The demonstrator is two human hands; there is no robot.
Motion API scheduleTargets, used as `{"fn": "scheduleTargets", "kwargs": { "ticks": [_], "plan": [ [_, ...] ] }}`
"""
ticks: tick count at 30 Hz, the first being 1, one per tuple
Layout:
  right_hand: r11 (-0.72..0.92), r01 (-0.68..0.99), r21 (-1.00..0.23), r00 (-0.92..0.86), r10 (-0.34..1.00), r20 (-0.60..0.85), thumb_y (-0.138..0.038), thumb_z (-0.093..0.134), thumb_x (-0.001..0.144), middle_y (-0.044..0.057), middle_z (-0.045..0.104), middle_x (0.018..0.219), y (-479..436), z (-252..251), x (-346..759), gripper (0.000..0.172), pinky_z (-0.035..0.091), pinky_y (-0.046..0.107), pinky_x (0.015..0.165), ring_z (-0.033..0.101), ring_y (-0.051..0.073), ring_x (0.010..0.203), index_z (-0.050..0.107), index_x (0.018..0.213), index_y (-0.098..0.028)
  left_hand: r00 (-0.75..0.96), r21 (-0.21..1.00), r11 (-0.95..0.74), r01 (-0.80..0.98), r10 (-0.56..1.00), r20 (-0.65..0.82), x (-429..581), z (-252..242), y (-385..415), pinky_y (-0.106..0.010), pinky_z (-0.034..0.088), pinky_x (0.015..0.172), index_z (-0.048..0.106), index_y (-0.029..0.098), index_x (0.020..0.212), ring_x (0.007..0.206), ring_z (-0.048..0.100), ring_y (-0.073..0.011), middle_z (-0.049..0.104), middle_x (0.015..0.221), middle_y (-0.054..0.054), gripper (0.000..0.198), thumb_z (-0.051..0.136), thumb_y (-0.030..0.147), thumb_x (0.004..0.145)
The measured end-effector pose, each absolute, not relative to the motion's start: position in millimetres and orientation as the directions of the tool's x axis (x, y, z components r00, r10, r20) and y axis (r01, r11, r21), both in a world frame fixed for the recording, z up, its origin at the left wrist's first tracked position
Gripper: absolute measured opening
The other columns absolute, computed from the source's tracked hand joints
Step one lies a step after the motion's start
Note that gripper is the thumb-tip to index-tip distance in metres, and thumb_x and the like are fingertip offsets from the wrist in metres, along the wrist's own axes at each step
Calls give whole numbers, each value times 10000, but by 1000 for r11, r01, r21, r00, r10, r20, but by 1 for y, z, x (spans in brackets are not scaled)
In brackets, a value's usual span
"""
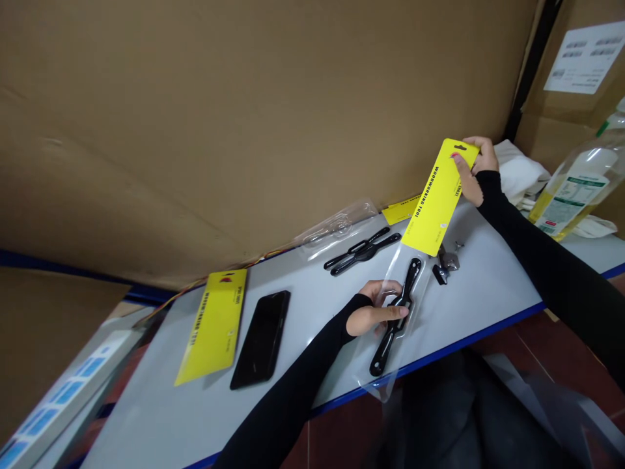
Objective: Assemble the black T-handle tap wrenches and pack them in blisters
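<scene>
My left hand [372,311] is closed around a black spokeshave [413,280], thumb across its middle, together with the clear plastic blister [385,385] around it. Attached above is a yellow card [434,208] printed "Woodworking Tool"; my right hand [476,170] pinches its upper end. Card and blister tilt above the table, the lower end reaching over the front edge. Behind them lie two more black spokeshaves [367,253] side by side. Small dark metal parts [445,264] rest to the right, beneath the card.
On the grey table [146,404] are a black phone [261,339] and another yellow card [215,326]. An empty clear blister [339,228] and a yellow card [401,211] lie by the cardboard wall [244,117]. A bottle of yellow liquid [576,189] and white cloth [518,170] stand right.
</scene>
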State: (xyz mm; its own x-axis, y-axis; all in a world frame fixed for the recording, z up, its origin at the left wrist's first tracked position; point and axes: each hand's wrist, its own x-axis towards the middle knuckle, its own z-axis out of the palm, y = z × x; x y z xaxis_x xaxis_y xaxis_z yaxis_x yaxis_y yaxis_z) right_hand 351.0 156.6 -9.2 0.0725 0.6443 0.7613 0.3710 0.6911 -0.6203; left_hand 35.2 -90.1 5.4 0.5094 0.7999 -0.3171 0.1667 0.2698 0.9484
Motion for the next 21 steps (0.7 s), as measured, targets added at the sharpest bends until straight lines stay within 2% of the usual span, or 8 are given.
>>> {"fn": "scheduleTargets", "kwargs": {
  "ticks": [4,9,12,14,18,21],
  "plan": [
    [681,260,-684,130,678,724,-732,631,918,103,737,1145,152,-7,341,583,659,506,828,758,293,997,483,1285,-304,539,954,259,152,788,-299,35,7,-91,-177,412,358,743,124,1253,536,598,-97,714,922,-58,600,916,421,762],
    [647,197,-736,130,727,674,-779,699,827,76,751,1017,134,-11,317,640,666,493,704,771,292,824,522,1211,-299,529,957,267,116,799,-287,35,3,-89,-187,424,355,704,109,1300,498,607,-115,725,822,-48,658,930,400,755],
    [595,157,-788,56,792,608,-757,770,772,60,762,964,114,-15,302,661,666,458,652,778,295,792,553,1189,-292,506,963,252,95,821,-264,35,-4,-87,-207,441,348,681,92,1269,480,625,-137,738,805,-60,666,914,464,769],
    [562,142,-815,4,823,568,-743,797,749,63,772,990,100,-16,291,667,663,432,635,783,301,815,565,1182,-290,488,960,266,82,830,-271,35,-8,-85,-220,441,344,693,81,1199,479,640,-160,748,785,-82,649,860,565,801],
    [490,86,-867,-96,871,483,-698,854,713,81,788,1051,79,-17,273,650,652,403,623,788,301,848,576,1130,-283,392,945,324,39,865,-313,37,-12,-81,-253,405,316,733,61,1087,409,589,-159,764,760,-124,735,757,738,802],
    [454,53,-889,-132,886,445,-663,889,689,72,787,1011,68,-20,262,607,635,383,582,769,267,791,583,1039,-273,318,925,378,-24,880,-352,40,-13,-78,-280,470,386,763,62,1049,471,653,-199,775,756,-142,727,771,738,780]
  ]
}}
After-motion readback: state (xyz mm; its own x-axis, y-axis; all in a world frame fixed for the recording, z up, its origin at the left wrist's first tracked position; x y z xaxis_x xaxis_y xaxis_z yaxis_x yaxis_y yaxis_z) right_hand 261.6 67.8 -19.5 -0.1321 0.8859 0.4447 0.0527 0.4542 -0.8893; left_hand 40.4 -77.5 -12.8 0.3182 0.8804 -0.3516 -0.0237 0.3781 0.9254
